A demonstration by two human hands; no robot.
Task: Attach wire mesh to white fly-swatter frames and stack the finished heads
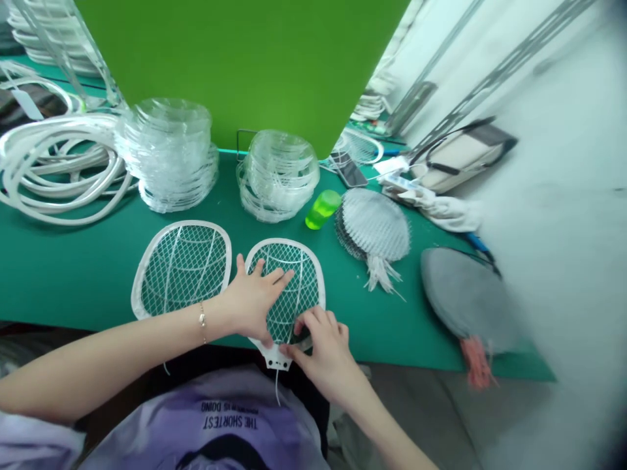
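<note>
On a green work mat [73, 274], a white-rimmed swatter head [289, 294] lies flat directly before the wearer. Its long axis runs roughly 12 to 6 o'clock, rounded end away, and a white stub [275, 358] at the near end points toward the body, with a thin wire [277, 386] hanging from it. The left hand [252, 301] rests on the mesh, fingers spread apart. The right hand [323, 352] curls over the lower mesh near the stub, fingers close together and pinching.

A second swatter head [181, 269] lies just beside the first at 9 o'clock. Toward 11 o'clock stands a stack of clear plastic discs [166, 153], with another stack [277, 176] at 12. A tilted translucent green cup [322, 209] sits at 1 o'clock, its contents impossible to tell. Mesh panels trailing white wires [375, 225] pile up at 2 o'clock, and a grey pile trailing orange wires [463, 297] lies at 3. Coiled white tubing [49, 156] fills 10 o'clock. The purple shirt [230, 424] reads "THE SHORTEST", upside down to the camera.
</note>
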